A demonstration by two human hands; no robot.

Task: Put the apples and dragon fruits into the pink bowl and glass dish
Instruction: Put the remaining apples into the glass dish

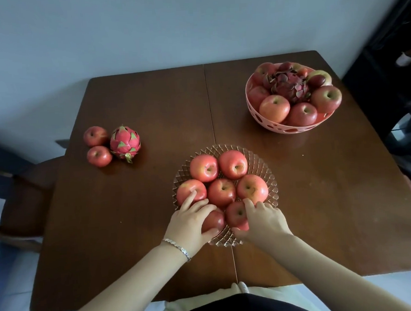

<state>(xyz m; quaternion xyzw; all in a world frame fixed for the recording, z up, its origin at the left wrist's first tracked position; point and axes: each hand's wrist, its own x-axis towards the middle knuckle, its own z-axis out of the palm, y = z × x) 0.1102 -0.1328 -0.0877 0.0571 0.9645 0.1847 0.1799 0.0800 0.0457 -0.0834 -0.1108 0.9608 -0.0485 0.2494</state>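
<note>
Two hands rest on apples at the near rim of the glass dish [268,173]; three fruits remain loose on the table [298,197].

Left hand [191,222] curls, fingers spread, over the dish's 7 o'clock apple [214,221]; right hand [263,220] cups the 6 o'clock apple [235,213] likewise. Loose dragon fruit [124,143], long axis running 12 to 6, and two loose apples [97,146] lie at 10 o'clock from the left hand, well apart; judged the nearer hand. Pink bowl [291,127] sits at 1 o'clock, heaped.
</note>
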